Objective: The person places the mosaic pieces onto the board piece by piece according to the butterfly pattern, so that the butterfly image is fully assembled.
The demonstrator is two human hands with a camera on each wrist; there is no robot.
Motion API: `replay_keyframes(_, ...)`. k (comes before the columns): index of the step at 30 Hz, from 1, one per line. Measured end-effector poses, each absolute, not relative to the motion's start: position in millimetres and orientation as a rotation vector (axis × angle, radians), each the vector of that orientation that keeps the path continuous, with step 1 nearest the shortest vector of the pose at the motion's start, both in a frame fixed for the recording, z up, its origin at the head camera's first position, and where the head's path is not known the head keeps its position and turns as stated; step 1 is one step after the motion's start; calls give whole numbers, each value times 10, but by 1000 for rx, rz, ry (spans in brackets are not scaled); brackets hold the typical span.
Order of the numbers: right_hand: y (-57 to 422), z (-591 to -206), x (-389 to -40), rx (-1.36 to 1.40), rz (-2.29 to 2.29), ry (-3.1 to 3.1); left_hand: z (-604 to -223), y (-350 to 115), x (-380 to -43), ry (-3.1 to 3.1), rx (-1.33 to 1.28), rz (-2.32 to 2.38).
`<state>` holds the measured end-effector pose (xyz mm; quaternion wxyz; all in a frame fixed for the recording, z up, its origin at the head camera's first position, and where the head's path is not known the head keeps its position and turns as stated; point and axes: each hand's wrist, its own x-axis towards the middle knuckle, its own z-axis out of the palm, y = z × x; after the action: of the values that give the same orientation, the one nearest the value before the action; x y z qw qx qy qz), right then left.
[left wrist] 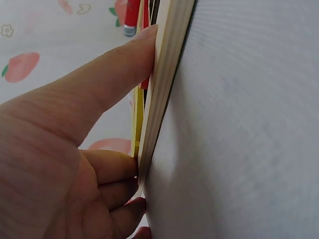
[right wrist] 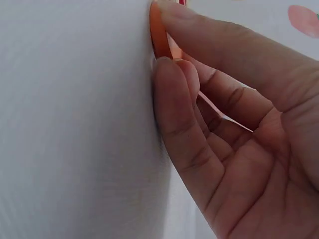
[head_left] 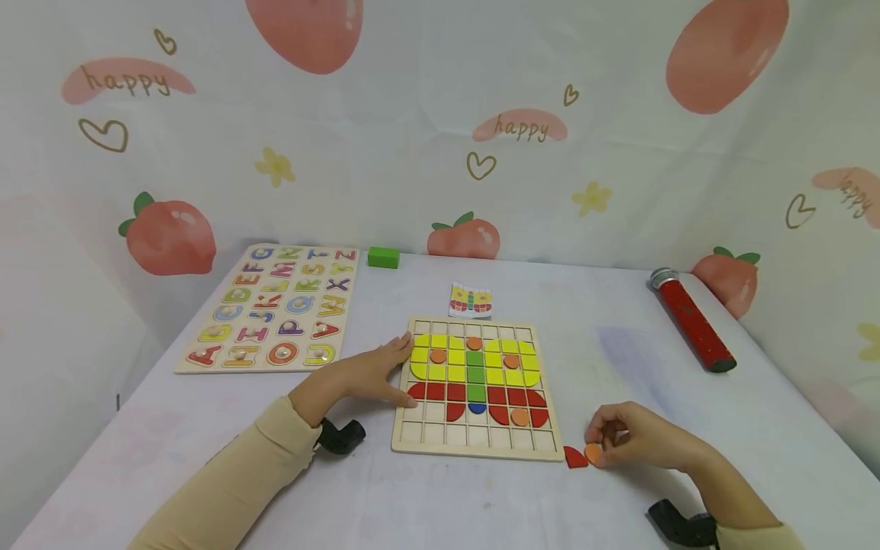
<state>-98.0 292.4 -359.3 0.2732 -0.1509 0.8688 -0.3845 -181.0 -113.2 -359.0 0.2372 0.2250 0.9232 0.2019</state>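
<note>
A square wooden grid board lies on the table with yellow, red, green, orange and blue pieces set in a butterfly-like pattern. At its left edge my left hand is spread, thumb and fingertips touching the wooden side. Just off the board's lower right corner, my right hand pinches an orange disc between thumb and finger; the disc is tilted in the right wrist view. Beside it a red quarter-circle piece lies flat on the table.
Behind the board lies a small picture card with a similar pattern. A wooden alphabet puzzle sits at the left, a green block at the back. At the right lies a red cylinder with a silver end. A printed cloth hangs behind.
</note>
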Motion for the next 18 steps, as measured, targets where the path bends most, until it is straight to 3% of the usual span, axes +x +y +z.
replay_keyframes(9,2837,-3506,-1125,-402,-1068,2340,-3626,-1143,-1831,2534,623,547)
replay_keyframes(18,2454,-3415,-1375,-401,-1107,2344,-3643,-1151,-1838,2533,631,547)
